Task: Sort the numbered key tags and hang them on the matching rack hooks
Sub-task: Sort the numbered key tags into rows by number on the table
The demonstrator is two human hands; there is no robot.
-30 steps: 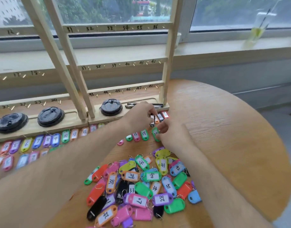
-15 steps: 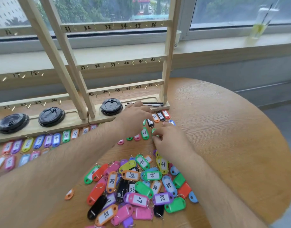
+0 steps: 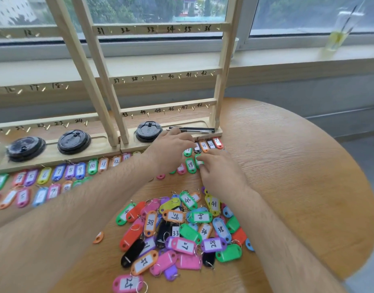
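Dozens of numbered key tags [image 3: 177, 229] lie heaped on the round wooden tabletop [image 3: 287, 166] at six o'clock in my view, labels facing every way. I read 38, 33, 28, 41 and 24 among them.

At twelve o'clock from the heap, both hands work close together just in front of the rack's base. The right hand [image 3: 222, 172] pinches a green tag [image 3: 198, 160] between thumb and forefinger, low over the wood; its number is covered. Just at nine o'clock from it, tag 19 [image 3: 190, 165], also green, lies flat.

The left hand [image 3: 171, 149] reaches forward with its fingers fairly straight and loosely together. Its tips come down at a short row [image 3: 211, 144] of tags lined along the base; I cannot tell whether they press on any one.

The rack [image 3: 167, 104] stands at twelve o'clock, with wooden rails marked 31 to 48 and small hooks under the numbers. A second section at ten o'clock carries lower numbers.

At nine o'clock, two lines of laid-out tags [image 3: 55, 174] run along the base, with 5 to 12 legible in the back one. Three black lids [image 3: 149, 131] sit on the base, and two pens [image 3: 194, 129] lie in its tray beyond the left fingertips. At two o'clock a cup [image 3: 338, 32] with a straw stands on the windowsill [image 3: 266, 58].
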